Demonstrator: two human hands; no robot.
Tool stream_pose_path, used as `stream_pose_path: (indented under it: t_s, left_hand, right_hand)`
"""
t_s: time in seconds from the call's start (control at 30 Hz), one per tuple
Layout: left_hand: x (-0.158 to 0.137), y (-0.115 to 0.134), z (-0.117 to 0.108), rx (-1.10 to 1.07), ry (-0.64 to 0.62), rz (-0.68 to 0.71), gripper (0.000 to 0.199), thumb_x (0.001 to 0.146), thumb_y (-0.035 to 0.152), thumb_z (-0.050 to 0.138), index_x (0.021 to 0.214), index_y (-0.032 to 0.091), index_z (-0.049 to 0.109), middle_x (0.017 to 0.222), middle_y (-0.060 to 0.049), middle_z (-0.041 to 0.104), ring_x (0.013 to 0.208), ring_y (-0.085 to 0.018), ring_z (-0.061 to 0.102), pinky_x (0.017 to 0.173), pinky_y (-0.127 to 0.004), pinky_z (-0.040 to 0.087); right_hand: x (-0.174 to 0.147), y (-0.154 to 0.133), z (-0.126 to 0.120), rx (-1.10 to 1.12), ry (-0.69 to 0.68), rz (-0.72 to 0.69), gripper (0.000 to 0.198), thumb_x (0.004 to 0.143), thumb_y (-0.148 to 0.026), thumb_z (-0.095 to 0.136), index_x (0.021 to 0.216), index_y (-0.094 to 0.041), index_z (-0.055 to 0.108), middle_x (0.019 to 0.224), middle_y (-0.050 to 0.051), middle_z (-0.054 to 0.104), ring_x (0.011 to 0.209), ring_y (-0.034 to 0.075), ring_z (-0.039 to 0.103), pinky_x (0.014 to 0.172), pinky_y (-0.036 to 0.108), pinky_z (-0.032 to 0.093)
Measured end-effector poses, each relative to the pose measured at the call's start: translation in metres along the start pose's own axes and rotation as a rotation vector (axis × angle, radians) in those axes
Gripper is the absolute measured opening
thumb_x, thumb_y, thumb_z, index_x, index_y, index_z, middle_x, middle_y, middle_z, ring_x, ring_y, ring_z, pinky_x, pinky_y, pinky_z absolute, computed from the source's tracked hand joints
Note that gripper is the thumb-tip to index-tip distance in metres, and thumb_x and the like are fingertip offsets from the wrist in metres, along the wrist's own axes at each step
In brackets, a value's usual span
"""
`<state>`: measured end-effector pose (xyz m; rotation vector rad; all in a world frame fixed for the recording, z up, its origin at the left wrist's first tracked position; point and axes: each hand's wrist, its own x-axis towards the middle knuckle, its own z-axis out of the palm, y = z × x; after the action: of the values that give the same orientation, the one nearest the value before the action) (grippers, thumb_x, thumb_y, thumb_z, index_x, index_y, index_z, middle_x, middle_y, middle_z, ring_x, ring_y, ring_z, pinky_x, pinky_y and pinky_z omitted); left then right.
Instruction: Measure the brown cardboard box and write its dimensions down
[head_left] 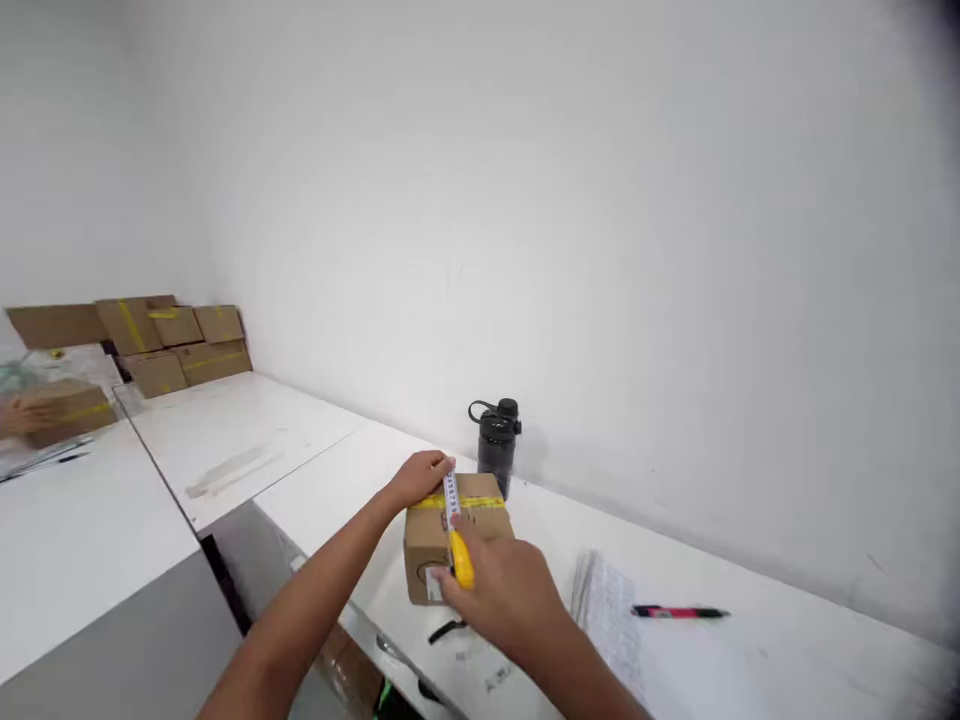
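Observation:
A small cardboard box (487,521) with yellow tape across its top sits on the white table before me. My right hand (499,580) grips a yellow tape measure (462,562) at the box's near edge. The white blade is drawn out over the box top, its printed numbers facing up. At the far edge of the box, my left hand (421,478) pinches the blade's end between thumb and finger. Right behind the box stands a dark water bottle (496,448) with a looped lid.
Written paper sheets (611,610) and a red and black pen (680,612) lie to the right. Several taped boxes (180,345) are stacked at the far left, where another person's hand (21,415) touches a box (71,410). A white wall (600,250) runs behind the table.

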<state>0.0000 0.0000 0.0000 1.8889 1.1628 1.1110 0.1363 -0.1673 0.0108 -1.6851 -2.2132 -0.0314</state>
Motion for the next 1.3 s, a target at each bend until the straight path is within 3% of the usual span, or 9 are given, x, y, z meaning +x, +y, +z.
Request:
stream_pose_path:
  t_s: [0.17,0.37,0.5,0.6,0.67,0.83,0.93,1.1,1.3]
  left_hand:
    - [-0.010,0.036,-0.011,-0.090,0.089,0.031,0.037,0.080,0.054,0.055,0.074,0.018,0.062,0.077,-0.002,0.065,0.079,-0.018,0.058,0.078,-0.031,0.045]
    - [-0.042,0.083,0.003,-0.092,-0.151,0.040,0.047,0.087,0.061,0.046,0.082,0.018,0.064,0.082,-0.002,0.067,0.076,-0.018,0.061,0.075,-0.031,0.046]
    - [-0.052,0.064,0.008,0.212,-0.261,0.107,0.057,0.090,0.065,0.035,0.108,0.021,0.067,0.115,-0.010,0.068,0.111,-0.029,0.058,0.100,-0.043,0.039]
    - [-0.063,0.031,-0.004,0.469,-0.283,0.141,0.084,0.074,0.069,0.061,0.140,0.019,0.048,0.149,-0.017,0.043,0.138,-0.041,0.034,0.114,-0.056,0.018]
    - [-0.075,0.006,-0.020,0.478,-0.306,0.166,0.087,0.078,0.067,0.058,0.148,0.021,0.036,0.156,-0.014,0.031,0.144,-0.038,0.025,0.117,-0.056,0.011]
    - [-0.110,-0.056,-0.058,0.002,0.018,0.117,0.071,0.090,0.066,0.036,0.146,0.023,0.038,0.159,-0.007,0.027,0.147,-0.029,0.021,0.120,-0.046,0.016]
    - [-0.125,-0.086,-0.055,-0.392,0.170,-0.045,0.068,0.089,0.069,0.039,0.134,0.019,0.051,0.145,-0.010,0.049,0.139,-0.030,0.038,0.115,-0.046,0.029]
    - [-0.123,-0.093,-0.014,-0.774,0.019,-0.254,0.062,0.086,0.070,0.044,0.113,0.018,0.064,0.114,-0.008,0.070,0.114,-0.029,0.059,0.104,-0.045,0.039]
    - [-0.112,-0.048,0.011,-0.801,-0.116,-0.119,0.064,0.089,0.069,0.037,0.134,0.025,0.049,0.140,-0.009,0.053,0.132,-0.026,0.045,0.113,-0.043,0.028]
  right_hand:
    - [0.006,0.027,-0.018,-0.030,0.180,-0.008,0.054,0.090,-0.040,0.052,0.141,-0.022,0.047,0.092,0.008,0.076,0.072,0.027,0.071,0.063,0.035,0.048]
    - [0.012,0.064,-0.022,0.049,0.488,-0.041,0.054,0.092,-0.042,0.050,0.142,-0.023,0.041,0.104,0.007,0.073,0.079,0.025,0.069,0.063,0.033,0.049]
    - [0.009,0.078,-0.027,0.196,0.510,0.083,0.060,0.090,-0.047,0.052,0.144,-0.028,0.035,0.111,0.007,0.070,0.078,0.024,0.069,0.061,0.031,0.050]
    - [0.009,0.083,-0.031,0.359,0.453,0.221,0.062,0.086,-0.053,0.055,0.139,-0.026,0.038,0.097,0.006,0.072,0.070,0.023,0.067,0.058,0.031,0.049]
    - [0.012,0.085,-0.031,0.455,0.425,0.255,0.058,0.084,-0.053,0.057,0.132,-0.025,0.041,0.090,0.004,0.071,0.067,0.022,0.066,0.058,0.030,0.048]
    - [0.022,0.090,-0.028,0.645,0.383,0.120,0.048,0.084,-0.044,0.061,0.127,-0.030,0.047,0.112,0.004,0.068,0.086,0.021,0.065,0.074,0.034,0.052]
    - [0.028,0.088,-0.025,0.744,0.359,-0.010,0.046,0.086,-0.042,0.061,0.130,-0.034,0.050,0.133,0.003,0.058,0.110,0.023,0.060,0.089,0.037,0.051]
    - [0.033,0.074,-0.011,0.742,0.255,-0.149,0.054,0.089,-0.045,0.057,0.140,-0.034,0.043,0.142,0.004,0.052,0.127,0.025,0.050,0.104,0.042,0.043]
    - [0.043,0.057,0.011,0.592,0.191,-0.167,0.053,0.092,-0.043,0.052,0.142,-0.031,0.039,0.142,0.006,0.051,0.127,0.025,0.051,0.105,0.043,0.042]
